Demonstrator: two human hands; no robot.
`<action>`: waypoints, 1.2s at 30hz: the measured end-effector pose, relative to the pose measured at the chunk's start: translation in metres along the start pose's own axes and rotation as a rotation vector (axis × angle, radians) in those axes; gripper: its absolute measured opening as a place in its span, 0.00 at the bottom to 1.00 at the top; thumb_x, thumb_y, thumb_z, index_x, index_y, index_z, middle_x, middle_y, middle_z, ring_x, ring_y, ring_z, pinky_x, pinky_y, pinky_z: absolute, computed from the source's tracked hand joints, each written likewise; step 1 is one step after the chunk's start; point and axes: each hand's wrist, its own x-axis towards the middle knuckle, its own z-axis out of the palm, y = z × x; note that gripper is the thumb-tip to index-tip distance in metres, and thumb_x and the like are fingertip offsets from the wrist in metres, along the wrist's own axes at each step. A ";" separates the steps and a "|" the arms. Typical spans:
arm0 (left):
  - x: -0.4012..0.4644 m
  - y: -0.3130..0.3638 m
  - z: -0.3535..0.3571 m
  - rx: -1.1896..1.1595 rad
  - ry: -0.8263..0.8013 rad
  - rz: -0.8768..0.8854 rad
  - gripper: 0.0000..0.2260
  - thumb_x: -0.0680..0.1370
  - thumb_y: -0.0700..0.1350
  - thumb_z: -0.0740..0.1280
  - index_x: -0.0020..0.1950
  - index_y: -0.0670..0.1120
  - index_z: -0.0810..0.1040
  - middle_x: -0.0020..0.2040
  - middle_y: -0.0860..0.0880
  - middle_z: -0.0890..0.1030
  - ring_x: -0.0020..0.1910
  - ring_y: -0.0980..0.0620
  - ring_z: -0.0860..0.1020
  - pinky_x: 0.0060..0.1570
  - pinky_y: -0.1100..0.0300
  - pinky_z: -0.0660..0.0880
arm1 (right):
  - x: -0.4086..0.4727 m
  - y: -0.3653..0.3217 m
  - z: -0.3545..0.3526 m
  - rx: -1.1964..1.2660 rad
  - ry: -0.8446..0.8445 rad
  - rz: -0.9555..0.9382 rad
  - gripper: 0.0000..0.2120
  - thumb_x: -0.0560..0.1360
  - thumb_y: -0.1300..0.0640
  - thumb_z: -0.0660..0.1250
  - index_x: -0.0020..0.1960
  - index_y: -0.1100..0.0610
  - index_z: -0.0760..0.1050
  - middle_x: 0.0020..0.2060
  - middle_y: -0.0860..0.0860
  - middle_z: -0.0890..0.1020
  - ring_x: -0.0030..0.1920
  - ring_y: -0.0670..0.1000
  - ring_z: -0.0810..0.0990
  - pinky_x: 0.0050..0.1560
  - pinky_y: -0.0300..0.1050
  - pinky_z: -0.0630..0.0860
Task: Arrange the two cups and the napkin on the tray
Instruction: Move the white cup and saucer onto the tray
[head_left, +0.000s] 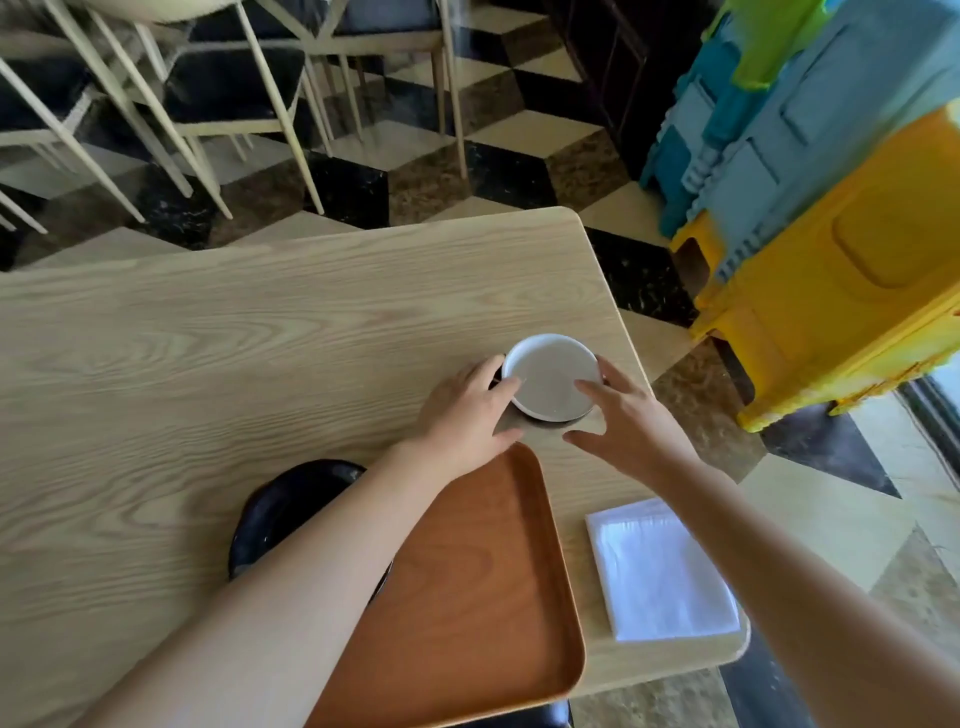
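Note:
A white cup (550, 376) stands on a black saucer (540, 420) on the table, just beyond the far corner of the orange-brown tray (467, 597). My left hand (467, 415) wraps the cup's left side, with thumb and fingers against its rim. My right hand (623, 415) is spread at the cup's right side, fingertips touching the rim and thumb held apart in front. A second black cup or dish (291, 509) sits left of the tray, half hidden by my left forearm. A folded white napkin (660, 571) lies on the table right of the tray.
The wooden table (208, 338) ends close to the right of the cup and napkin. Stacked yellow and blue plastic stools (831, 260) stand on the floor to the right. Pale chair legs (208, 104) stand beyond the table.

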 end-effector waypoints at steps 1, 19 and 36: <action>0.002 0.000 0.000 -0.068 0.009 -0.007 0.25 0.74 0.51 0.69 0.68 0.44 0.69 0.70 0.42 0.66 0.67 0.44 0.64 0.63 0.49 0.66 | 0.000 0.001 0.001 0.025 0.042 -0.008 0.27 0.66 0.52 0.75 0.62 0.59 0.72 0.70 0.55 0.67 0.58 0.59 0.76 0.50 0.54 0.77; -0.076 0.003 -0.017 -0.264 0.307 -0.074 0.18 0.63 0.44 0.79 0.50 0.42 0.83 0.53 0.39 0.80 0.50 0.41 0.78 0.54 0.53 0.73 | -0.037 -0.028 -0.008 0.253 0.154 -0.209 0.27 0.55 0.58 0.82 0.53 0.58 0.80 0.60 0.58 0.79 0.50 0.57 0.82 0.44 0.53 0.81; -0.132 0.012 0.016 -0.186 0.327 -0.238 0.16 0.66 0.49 0.76 0.50 0.44 0.82 0.54 0.43 0.80 0.53 0.44 0.78 0.51 0.54 0.77 | -0.051 -0.040 0.015 0.259 -0.017 -0.269 0.27 0.58 0.55 0.80 0.56 0.54 0.79 0.64 0.49 0.76 0.56 0.52 0.79 0.45 0.53 0.81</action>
